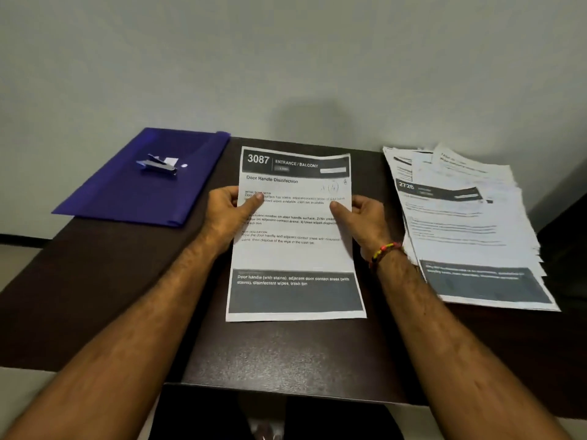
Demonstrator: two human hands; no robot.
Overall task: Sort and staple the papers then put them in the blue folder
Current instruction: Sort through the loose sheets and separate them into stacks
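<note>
My left hand (227,211) pinches the left edge of the sheet headed 3087 (293,249), thumb on top across the print and the other fingers curled under; my right hand (365,220) does the same on the right edge, thumb on the face, a beaded bracelet (384,250) at that wrist. The sheet lies in the middle of the dark table (286,360), its lower end flat and its top perhaps a little raised (I cannot tell whether more sheets sit under it). As I judge it, I am at the sorting, with nothing stapled yet; to do this well I should read the number and the heading, keep both grips level so the paper does not buckle, and square the edges of whatever belongs with it before any staple goes in.

Just to the right of my right wrist the loose stack of papers (460,223) is fanned untidily, a sheet marked 2726 on top; its near edge almost touches my forearm, so a careless sweep could scatter it. Well off to the left the blue folder (133,198) lies closed, partly overhanging the table edge; the stapler (158,166) rests on top of it, and must come off before the folder can be opened.
</note>
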